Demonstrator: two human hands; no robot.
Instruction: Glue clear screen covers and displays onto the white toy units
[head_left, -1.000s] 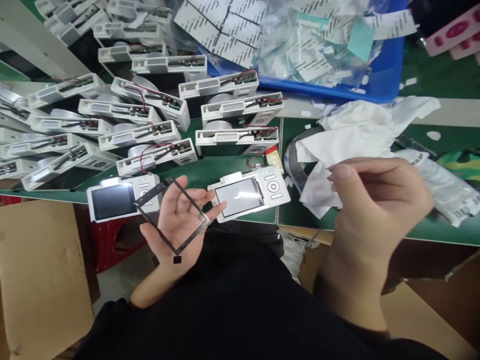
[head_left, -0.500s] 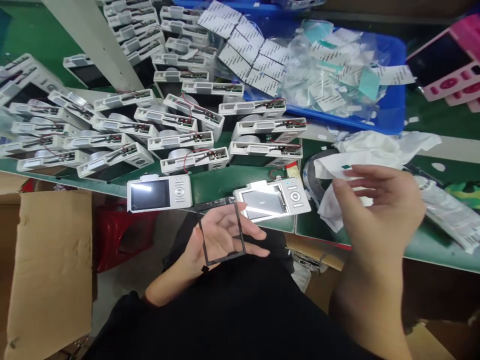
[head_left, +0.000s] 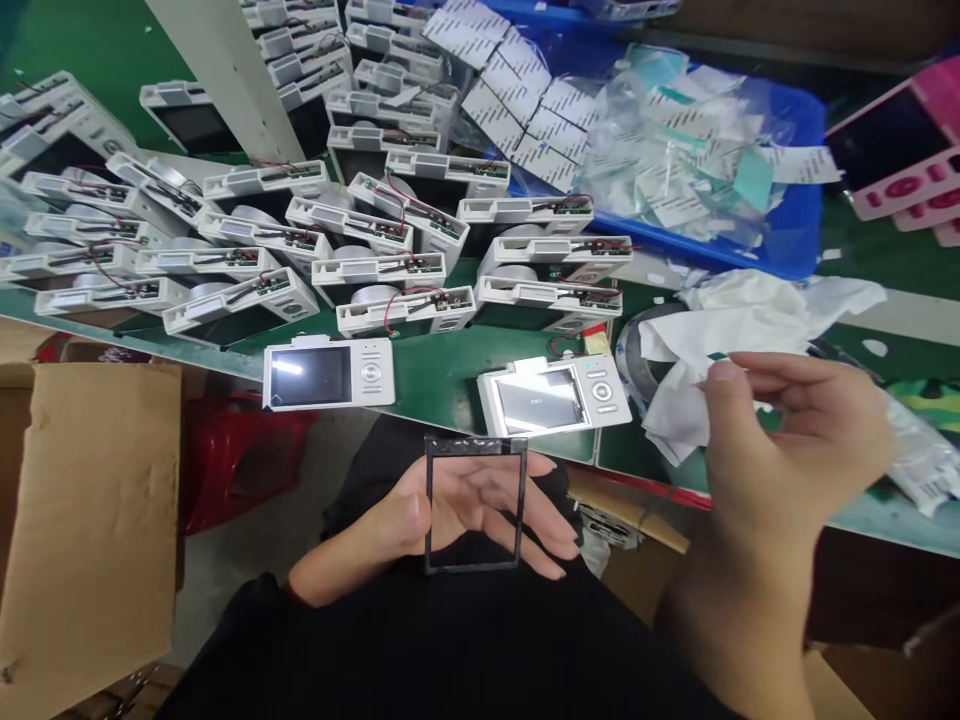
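A clear screen cover with a black border is held upright by its edges in my left hand, above my lap. Fingers of that hand show through the pane. My right hand is raised at the right, thumb and index fingertip pinched together. A small dark green bit shows at those fingertips; whether it is pinched, I cannot tell. Between the hands, at the bench edge, lies a white camera with its screen lit. Left of it rests another white camera with a dark screen.
Several opened white cameras stand in rows behind. A blue tray holds peeled films and labels. White cloth lies over a roll of tape near my right hand. Pink cameras sit far right; a cardboard box stands lower left.
My left hand has lowered and moved slightly right, turning the cover squarer to view. My right hand has shifted right and a little down, its thumb and index finger closing together.
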